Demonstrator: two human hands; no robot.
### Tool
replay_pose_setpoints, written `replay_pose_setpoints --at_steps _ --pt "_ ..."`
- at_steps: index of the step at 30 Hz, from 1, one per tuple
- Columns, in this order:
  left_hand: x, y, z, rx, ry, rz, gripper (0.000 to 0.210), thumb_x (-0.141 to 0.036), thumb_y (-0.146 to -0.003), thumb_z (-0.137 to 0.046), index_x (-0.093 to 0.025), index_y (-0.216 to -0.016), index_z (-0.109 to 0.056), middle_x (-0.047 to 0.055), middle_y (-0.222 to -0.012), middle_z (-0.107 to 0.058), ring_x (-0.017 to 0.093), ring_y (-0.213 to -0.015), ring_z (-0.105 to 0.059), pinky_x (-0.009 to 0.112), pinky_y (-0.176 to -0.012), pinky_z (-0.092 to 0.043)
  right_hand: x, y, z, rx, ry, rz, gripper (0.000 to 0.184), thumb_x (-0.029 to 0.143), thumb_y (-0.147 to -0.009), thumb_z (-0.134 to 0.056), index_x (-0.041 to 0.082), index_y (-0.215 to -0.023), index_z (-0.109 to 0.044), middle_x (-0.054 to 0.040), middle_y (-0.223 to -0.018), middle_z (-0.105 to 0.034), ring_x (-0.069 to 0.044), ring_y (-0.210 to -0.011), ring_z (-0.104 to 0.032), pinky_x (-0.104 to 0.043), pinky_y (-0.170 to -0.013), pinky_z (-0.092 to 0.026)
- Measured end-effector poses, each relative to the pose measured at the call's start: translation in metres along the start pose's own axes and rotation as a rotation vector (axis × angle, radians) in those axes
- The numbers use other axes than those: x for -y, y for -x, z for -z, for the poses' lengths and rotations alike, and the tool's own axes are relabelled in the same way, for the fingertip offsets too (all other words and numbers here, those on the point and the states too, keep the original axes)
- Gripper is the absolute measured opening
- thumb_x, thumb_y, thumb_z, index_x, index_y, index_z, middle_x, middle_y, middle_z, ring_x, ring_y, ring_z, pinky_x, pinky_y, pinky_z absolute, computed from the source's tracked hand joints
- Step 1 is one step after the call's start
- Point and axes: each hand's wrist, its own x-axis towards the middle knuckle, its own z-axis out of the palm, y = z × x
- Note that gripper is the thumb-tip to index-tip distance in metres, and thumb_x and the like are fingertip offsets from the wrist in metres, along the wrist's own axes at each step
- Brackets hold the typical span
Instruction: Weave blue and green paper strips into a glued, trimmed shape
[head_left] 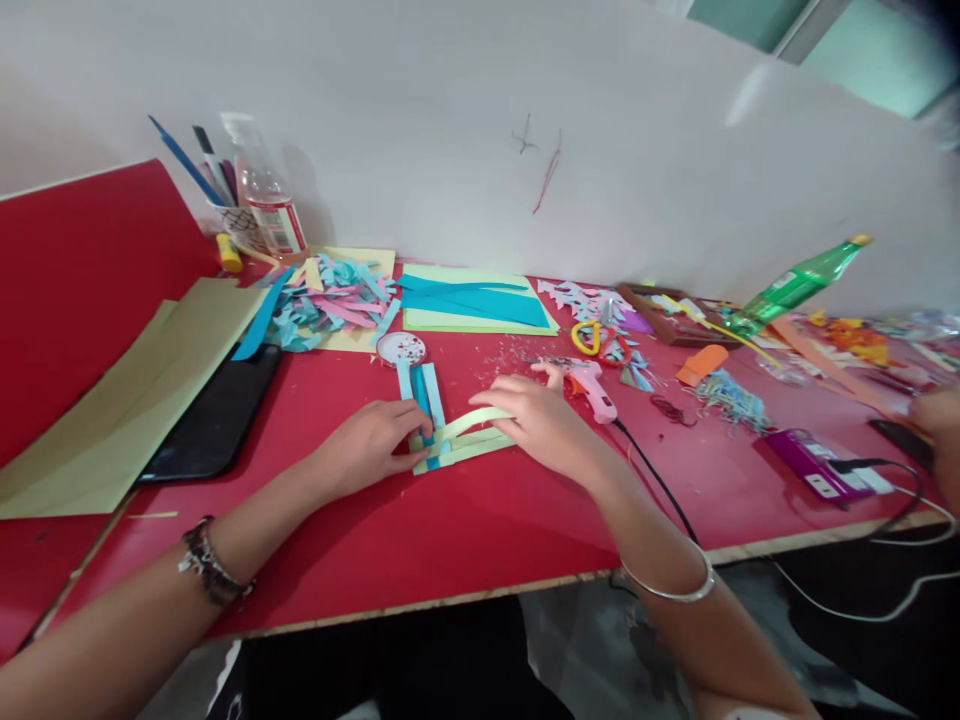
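Pale yellow-green paper strips cross blue paper strips on the red table, meeting in a woven-looking corner. My left hand has its fingers bent and closed on that corner, thumb below and fingertips above. Between the thumb and fingers of my right hand is the raised, curved end of one pale yellow-green strip. A second pale strip lies flat beneath it. Just beyond my right hand lies a pink glue gun, its black cord running toward the table's front edge. A small round lid stands behind the blue strips.
Paper scraps are heaped at the back left, near a clear bottle and pen cup. Yellow-handled scissors lie behind the glue gun. A purple power strip, green bottle and another person's hand are at right.
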Motion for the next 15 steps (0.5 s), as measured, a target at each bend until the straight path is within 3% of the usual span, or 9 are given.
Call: replay_pose_setpoints --at_steps 6,12,15 --pt "0.001 0.0 0.0 0.0 0.037 0.0 0.014 -0.031 -0.081 -0.05 -0.018 -0.085 -0.051 0.001 -0.074 -0.053 0.014 -0.066 -0.05 0.024 -0.063 -0.037 -0.002 -0.004 0.002 0.168 0.044 0.045 0.018 0.028 -0.084 -0.05 0.023 -0.098 -0.059 -0.0032 -0.093 -0.063 -0.018 -0.091 -0.054 -0.042 -0.091 -0.016" --pt "0.001 0.0 -0.002 -0.011 0.054 -0.013 0.014 -0.031 -0.082 -0.049 -0.018 -0.086 -0.051 0.0 -0.071 -0.052 0.013 -0.065 -0.049 0.023 -0.062 -0.037 -0.007 -0.012 -0.004 0.129 -0.015 0.04 0.016 0.027 -0.085 -0.048 0.019 -0.076 -0.058 0.0 -0.086 -0.059 -0.013 -0.082 -0.054 -0.04 -0.091 -0.018" --pt "0.0 0.0 -0.002 -0.011 0.051 -0.014 0.015 -0.03 -0.082 -0.049 -0.018 -0.09 -0.051 0.0 -0.071 -0.053 0.013 -0.065 -0.049 0.023 -0.062 -0.037 -0.008 -0.013 -0.007 0.063 -0.033 0.048 0.014 0.026 -0.083 -0.05 0.018 -0.074 -0.056 -0.0004 -0.089 -0.057 -0.012 -0.083 -0.053 -0.041 -0.093 -0.016"
